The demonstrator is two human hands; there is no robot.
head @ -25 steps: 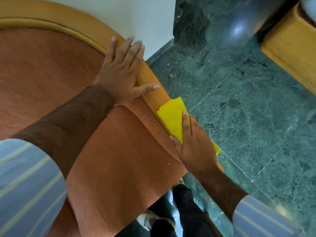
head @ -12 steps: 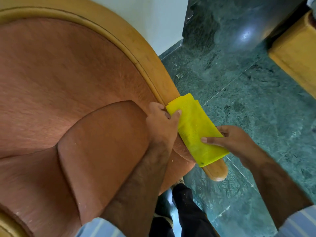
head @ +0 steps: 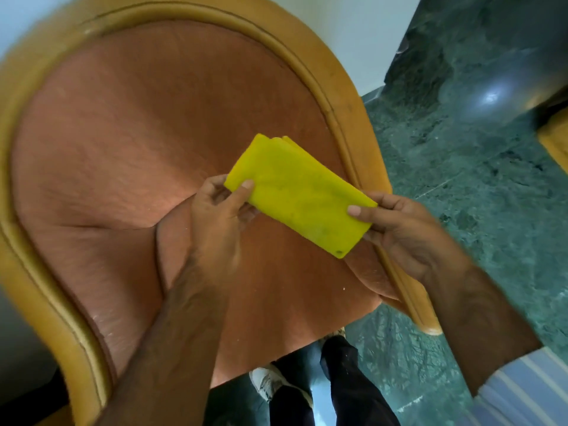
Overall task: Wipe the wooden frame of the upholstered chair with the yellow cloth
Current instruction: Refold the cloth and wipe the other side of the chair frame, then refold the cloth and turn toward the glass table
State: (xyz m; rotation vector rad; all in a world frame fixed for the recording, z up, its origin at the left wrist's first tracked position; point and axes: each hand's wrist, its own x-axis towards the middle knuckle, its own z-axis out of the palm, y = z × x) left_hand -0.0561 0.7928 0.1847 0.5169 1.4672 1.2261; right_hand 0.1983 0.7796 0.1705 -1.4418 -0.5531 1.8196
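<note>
The folded yellow cloth (head: 298,195) is held flat in the air above the chair's orange seat cushion (head: 270,302). My left hand (head: 218,216) pinches its left end and my right hand (head: 405,235) pinches its right end. The upholstered chair has a curved light wooden frame (head: 335,87) running around its orange backrest (head: 159,118) and down both sides. The cloth is off the frame; its right end hangs just left of the right arm rail (head: 408,296).
Green marble floor (head: 476,186) lies to the right of the chair, with a white wall (head: 368,29) behind it. Another piece of yellow wooden furniture (head: 556,139) sits at the right edge. My legs and a shoe (head: 270,385) stand in front of the seat.
The cloth has come off the right arm rail and now hangs between both hands over the seat. My left hand left the frame and took the cloth's left end. The view swung left.
</note>
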